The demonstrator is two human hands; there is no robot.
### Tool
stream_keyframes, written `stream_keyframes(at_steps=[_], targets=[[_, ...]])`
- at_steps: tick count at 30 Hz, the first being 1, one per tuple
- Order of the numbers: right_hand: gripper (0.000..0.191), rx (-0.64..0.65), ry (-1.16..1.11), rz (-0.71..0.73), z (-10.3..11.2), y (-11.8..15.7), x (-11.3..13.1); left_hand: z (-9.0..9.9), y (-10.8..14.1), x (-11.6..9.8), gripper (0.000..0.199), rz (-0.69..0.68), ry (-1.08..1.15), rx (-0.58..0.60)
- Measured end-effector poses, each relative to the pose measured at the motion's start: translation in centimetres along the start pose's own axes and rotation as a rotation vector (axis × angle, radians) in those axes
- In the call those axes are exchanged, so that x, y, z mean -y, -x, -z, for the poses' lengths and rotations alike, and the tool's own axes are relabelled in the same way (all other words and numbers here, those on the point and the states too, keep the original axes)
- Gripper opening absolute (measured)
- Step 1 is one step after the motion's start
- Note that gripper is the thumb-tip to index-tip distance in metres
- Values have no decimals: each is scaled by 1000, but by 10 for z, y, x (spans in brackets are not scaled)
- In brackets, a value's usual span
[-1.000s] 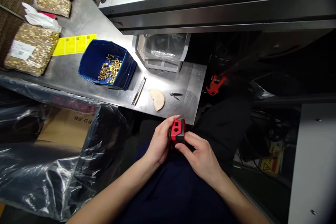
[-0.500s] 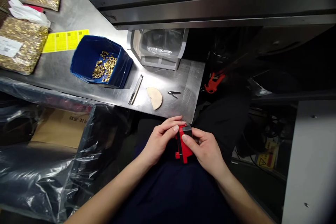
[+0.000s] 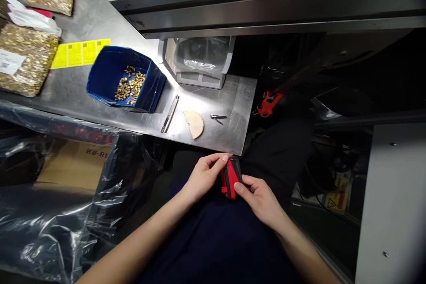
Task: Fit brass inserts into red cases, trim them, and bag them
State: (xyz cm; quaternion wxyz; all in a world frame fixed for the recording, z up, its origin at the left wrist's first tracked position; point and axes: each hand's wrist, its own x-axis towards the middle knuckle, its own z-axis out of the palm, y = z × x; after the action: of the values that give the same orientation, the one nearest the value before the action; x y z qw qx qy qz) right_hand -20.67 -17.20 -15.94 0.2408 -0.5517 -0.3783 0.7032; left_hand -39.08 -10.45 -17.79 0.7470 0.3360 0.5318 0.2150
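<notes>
Above my lap I hold a small red-and-black boxy object [image 3: 233,179] with both hands; its exact kind cannot be made out. My left hand [image 3: 206,175] grips its upper left end, thumb on top. My right hand [image 3: 259,195] holds its lower right side, the thumb pressed on the red face and the fingers partly hidden beneath. Just beyond, on the metal table [image 3: 229,137], lie a nail clipper [image 3: 218,118], a pale disc with a wedge cut out [image 3: 196,124] and thin tweezer-like tools [image 3: 170,114].
A blue bin [image 3: 126,79] holds small brass-coloured pieces. Behind the disc stands a grey bin [image 3: 199,79] with a plastic bag. Bags of brass parts [image 3: 26,57] and yellow labels [image 3: 80,53] lie left. A red-handled tool [image 3: 269,104] hangs past the table edge.
The red-and-black object has turned so more of its red face shows. My right hand has slid lower along it, and my left fingers have curled in around its top end.
</notes>
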Motion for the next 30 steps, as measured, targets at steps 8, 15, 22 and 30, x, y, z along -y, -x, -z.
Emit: stream_keyframes(at_steps=[8,15,22,30], targets=[[25,22,250,68,9,28,19,0,31,-1,83,-143,-90,209],[41,-343,900,509,9,34,29,-6,33,2,96,-44,-184,163],[47,-294,1253,530,-10,28,26,-7,27,13,96,12,-197,125],[52,-256,1357,458,-11,12,31,-13,27,17,87,-18,-254,116]])
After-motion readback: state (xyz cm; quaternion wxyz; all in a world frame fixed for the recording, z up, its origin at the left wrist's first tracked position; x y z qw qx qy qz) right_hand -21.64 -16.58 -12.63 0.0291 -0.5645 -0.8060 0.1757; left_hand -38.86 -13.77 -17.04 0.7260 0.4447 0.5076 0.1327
